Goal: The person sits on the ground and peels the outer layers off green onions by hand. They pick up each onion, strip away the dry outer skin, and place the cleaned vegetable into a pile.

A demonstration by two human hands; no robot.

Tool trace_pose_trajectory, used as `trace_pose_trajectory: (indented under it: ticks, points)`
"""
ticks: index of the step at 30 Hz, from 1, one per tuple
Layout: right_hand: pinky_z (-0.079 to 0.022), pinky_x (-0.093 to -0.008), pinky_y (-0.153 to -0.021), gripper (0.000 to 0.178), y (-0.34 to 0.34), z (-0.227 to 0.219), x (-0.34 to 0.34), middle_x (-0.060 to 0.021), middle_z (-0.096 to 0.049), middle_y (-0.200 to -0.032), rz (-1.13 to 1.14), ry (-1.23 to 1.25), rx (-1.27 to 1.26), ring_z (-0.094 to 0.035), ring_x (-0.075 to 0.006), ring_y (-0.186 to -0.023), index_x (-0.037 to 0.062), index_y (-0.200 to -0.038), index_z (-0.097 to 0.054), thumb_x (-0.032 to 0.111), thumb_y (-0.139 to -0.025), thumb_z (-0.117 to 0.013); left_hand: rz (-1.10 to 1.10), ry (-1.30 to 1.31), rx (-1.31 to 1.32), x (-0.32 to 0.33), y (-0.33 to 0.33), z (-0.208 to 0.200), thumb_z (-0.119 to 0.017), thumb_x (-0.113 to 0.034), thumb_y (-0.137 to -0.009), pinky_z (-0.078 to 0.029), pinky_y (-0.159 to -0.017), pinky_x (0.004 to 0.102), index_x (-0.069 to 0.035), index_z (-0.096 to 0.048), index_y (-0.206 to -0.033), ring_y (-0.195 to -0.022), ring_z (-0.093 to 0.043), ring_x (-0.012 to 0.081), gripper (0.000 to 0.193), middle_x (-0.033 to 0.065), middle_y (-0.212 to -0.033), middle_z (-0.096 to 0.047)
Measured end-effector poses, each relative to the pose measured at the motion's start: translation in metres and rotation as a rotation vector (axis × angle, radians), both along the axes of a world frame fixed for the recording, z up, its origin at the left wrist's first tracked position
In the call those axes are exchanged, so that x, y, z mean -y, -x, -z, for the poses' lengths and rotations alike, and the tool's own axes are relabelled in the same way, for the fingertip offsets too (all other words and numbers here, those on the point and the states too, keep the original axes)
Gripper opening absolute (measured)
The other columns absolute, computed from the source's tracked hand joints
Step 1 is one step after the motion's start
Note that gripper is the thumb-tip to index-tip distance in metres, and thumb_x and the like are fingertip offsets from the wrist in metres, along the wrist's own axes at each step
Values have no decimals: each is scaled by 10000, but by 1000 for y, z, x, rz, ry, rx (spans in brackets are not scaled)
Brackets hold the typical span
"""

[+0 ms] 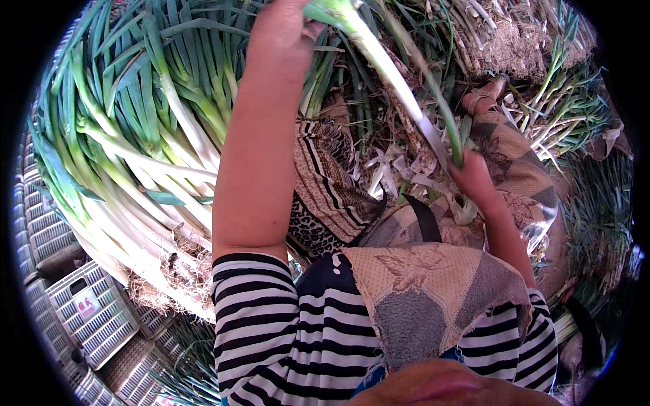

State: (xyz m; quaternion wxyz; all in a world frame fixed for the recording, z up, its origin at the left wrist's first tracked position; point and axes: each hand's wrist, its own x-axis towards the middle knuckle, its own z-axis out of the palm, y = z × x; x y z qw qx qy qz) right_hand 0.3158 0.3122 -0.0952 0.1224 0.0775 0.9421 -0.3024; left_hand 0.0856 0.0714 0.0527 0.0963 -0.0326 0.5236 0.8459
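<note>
My left hand (281,30) is raised at the top of the view, gripping the green upper part of a long leek (386,71). The leek's white stalk runs down to the right. My right hand (474,179) holds its lower end, pinching a strip of outer skin among loose peelings (399,169). Both arms wear striped black-and-white sleeves. A patterned apron (420,291) covers my lap beneath the hands.
A large pile of cleaned leeks (135,149) lies to my left, roots toward me. Untrimmed leeks with roots and dry leaves (528,61) are heaped ahead and to the right. Stacked white plastic crates (81,311) stand at the lower left.
</note>
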Motion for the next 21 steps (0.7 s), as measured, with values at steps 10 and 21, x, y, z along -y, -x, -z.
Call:
trace_pose_trajectory:
  ticks: [10, 21]
  points:
    - [-397, -397, -887, 326, -5, -60, -22, -238, -510, -1085, 91, 51, -222, -485, -369, -1057, -25, -1116, -470, 81, -809, -501, 236, -351, -13, 3, 5, 17, -541, -322, -866, -464, -431, 201, -58, -536, -963, -596, -585, 142, 281, 39, -778, -596]
    - [-472, -324, -717, 313, 60, -112, 62, -214, -600, -897, -235, 393, -247, -612, -262, -814, -56, -1122, -507, 142, -880, -509, -39, -467, 162, -23, -35, -2, -487, -536, -823, -487, -498, 355, -78, -504, -825, -568, -521, 259, 458, 98, -635, -517]
